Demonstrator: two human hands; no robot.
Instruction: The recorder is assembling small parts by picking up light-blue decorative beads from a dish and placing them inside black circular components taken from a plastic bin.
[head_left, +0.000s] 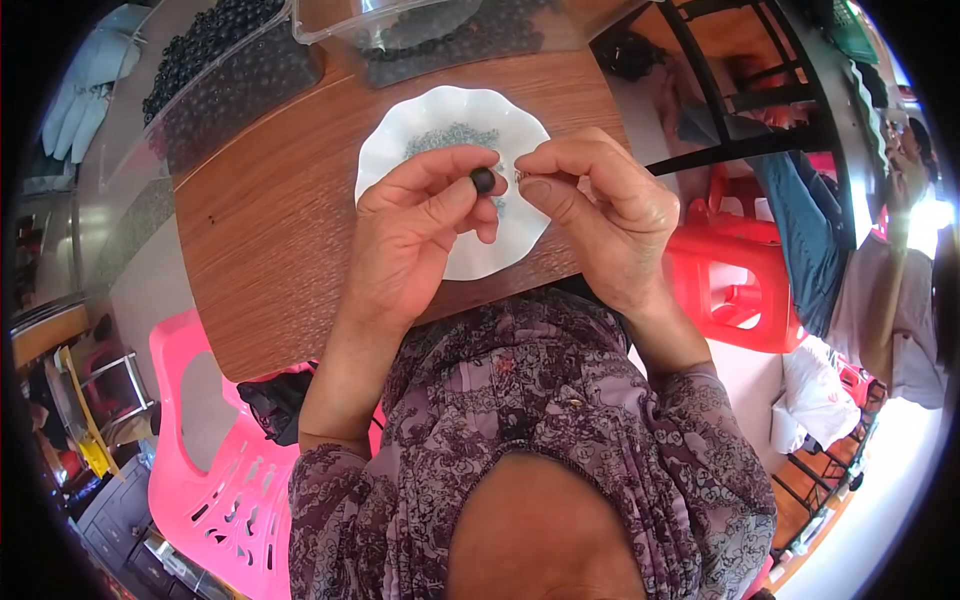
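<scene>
My left hand [400, 235] pinches a small dark round ball [482, 180] between thumb and forefinger, its other fingers curled beneath. Facing it from the right, my right hand [620, 210] is closed in a pinch. A tiny thin, shiny bit [520, 176] shows at those fingertips, too small to name. Both hands are held over a white plate with a wavy rim [385, 125], and a small gap separates their fingertips. Small grey-green bits [455, 137] lie heaped on the plate, partly hidden behind my hands.
The plate stands on a brown wooden table [265, 230]. Along its far side are clear bins of dark round balls [215, 50] and a clear plastic tub [345, 20]. A pink chair [170, 440] is at left, red stools [740, 280] at right. Another person [895, 300] is at far right.
</scene>
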